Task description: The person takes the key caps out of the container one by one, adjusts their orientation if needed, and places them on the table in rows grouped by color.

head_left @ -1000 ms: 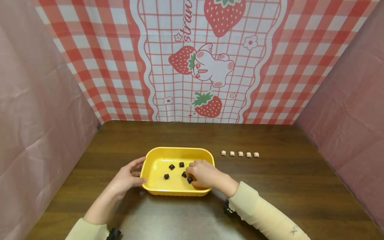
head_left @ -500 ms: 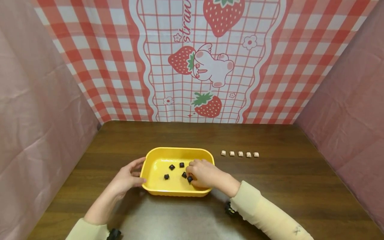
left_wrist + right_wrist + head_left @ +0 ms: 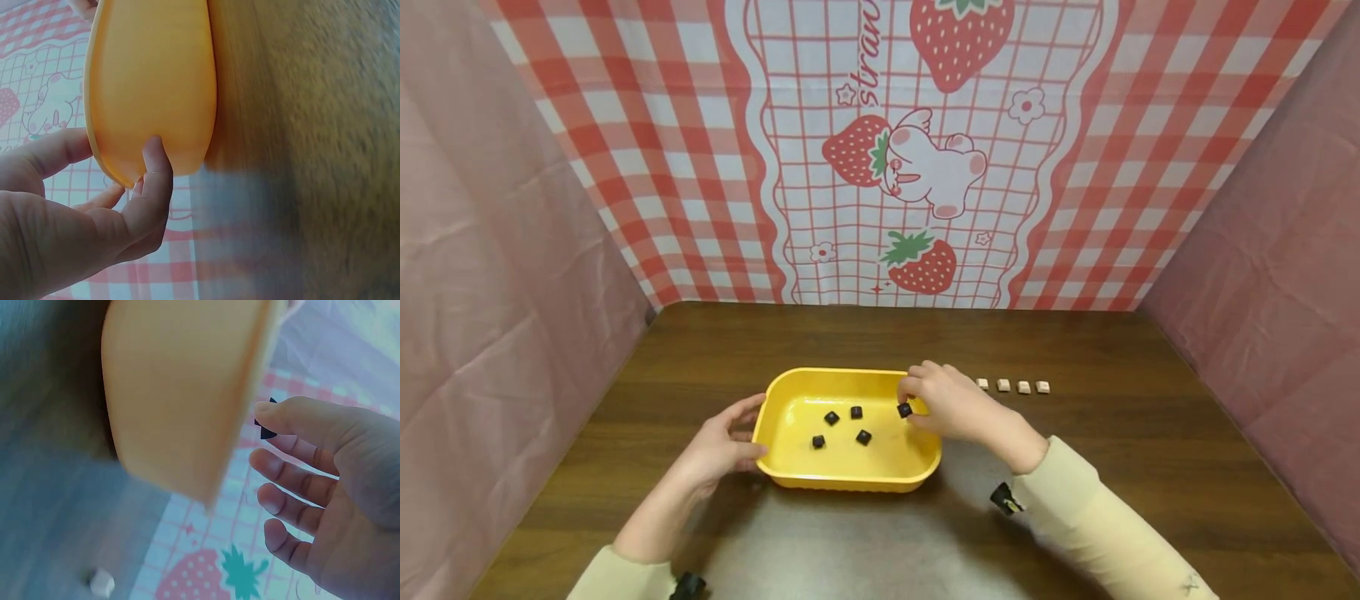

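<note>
A yellow plastic tub (image 3: 850, 482) stands on the table, with several loose black keycaps (image 3: 863, 437) on its floor. My left hand (image 3: 718, 446) holds the tub's left end; in the left wrist view its thumb and fingers (image 3: 157, 165) lie against the wall and rim. Over the tub's right side, my right hand (image 3: 951, 400) pinches one black keycap (image 3: 905, 410) between thumb and index finger. From the right wrist, that keycap (image 3: 267, 429) shows above the rim, the other fingers loosely curled below it.
White keycaps (image 3: 1023, 387) lie in a row on the brown wooden table (image 3: 1112, 450), right of the tub; my right hand hides the row's left end. A strawberry-print checked cloth (image 3: 917, 208) hangs behind, and pink cloth (image 3: 1262, 233) closes both sides.
My right hand has lifted a black keycap from the tub's floor and moved up and right to the right rim. The left hand stays on the tub, which has hardly moved.
</note>
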`<state>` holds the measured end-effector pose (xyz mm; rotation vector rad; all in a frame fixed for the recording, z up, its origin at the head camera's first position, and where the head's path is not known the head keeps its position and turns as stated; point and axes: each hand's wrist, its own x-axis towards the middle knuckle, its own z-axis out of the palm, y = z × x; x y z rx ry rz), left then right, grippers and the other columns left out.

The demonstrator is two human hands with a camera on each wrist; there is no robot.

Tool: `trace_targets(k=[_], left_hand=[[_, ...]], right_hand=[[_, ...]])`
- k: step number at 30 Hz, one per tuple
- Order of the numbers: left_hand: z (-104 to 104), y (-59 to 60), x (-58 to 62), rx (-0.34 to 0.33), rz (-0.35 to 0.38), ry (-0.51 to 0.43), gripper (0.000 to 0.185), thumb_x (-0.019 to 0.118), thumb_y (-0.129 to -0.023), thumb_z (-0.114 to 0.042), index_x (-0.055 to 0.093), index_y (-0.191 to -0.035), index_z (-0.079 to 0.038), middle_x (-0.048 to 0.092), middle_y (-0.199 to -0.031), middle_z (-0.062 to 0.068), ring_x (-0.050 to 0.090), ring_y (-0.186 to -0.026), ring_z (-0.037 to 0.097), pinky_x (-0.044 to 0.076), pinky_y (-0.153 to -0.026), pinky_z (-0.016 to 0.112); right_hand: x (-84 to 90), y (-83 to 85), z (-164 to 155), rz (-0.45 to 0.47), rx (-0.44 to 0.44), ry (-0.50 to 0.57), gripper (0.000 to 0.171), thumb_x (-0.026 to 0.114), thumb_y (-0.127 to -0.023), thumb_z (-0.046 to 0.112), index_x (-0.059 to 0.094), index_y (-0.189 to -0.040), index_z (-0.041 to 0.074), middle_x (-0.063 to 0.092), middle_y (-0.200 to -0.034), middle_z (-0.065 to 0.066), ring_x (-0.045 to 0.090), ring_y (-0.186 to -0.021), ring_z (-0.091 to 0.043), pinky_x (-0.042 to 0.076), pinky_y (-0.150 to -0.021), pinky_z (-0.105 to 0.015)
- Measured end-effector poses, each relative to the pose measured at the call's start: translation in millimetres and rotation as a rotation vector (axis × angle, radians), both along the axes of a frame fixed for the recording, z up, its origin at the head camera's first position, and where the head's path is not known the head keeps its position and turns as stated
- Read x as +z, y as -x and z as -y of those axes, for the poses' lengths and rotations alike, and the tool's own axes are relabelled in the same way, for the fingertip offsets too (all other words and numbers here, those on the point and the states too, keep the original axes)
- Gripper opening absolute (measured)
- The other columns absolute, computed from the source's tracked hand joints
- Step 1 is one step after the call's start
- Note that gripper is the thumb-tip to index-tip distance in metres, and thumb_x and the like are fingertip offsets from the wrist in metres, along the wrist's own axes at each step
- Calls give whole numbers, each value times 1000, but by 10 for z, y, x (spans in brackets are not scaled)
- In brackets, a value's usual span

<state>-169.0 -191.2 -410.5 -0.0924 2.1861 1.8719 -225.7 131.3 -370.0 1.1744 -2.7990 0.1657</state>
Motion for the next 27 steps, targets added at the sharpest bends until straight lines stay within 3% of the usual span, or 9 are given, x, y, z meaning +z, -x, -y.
trace_targets(k=[6,12,21,27], left_hand=[[-12,-17,1,10,-3,7,74,58,-79,13,31,-145,-2,38,-136,28,59,-93,27,56,-64,34],[-23,-26,2,22,-3,12,72,57,-80,14,31,-145,-2,38,-136,28,59,-93,27,56,-65,35],[-44,-33,-12,26,0,10,71,57,-81,13,32,-145,-3,39,-135,27,59,-95,29,56,-66,37],[-55,-33,-20,26,0,13,71,57,-81,13,32,-145,-3,39,-135,27,59,-94,29,56,-67,40]], right_hand=[[103,70,-246,-55,-35,28,21,78,-75,23,67,-91,16,61,-88,3,53,-82,-16,47,-69,-33],[98,147,-491,-104,-65,80,21,80,-72,21,66,-86,16,60,-84,3,51,-77,-15,45,-64,-31],[-47,239,-716,-91,-127,79,19,79,-71,16,66,-85,12,60,-81,0,51,-75,-18,45,-62,-33],[-251,327,-788,-74,-154,63,20,80,-72,20,64,-82,13,56,-77,2,49,-72,-17,43,-58,-33]])
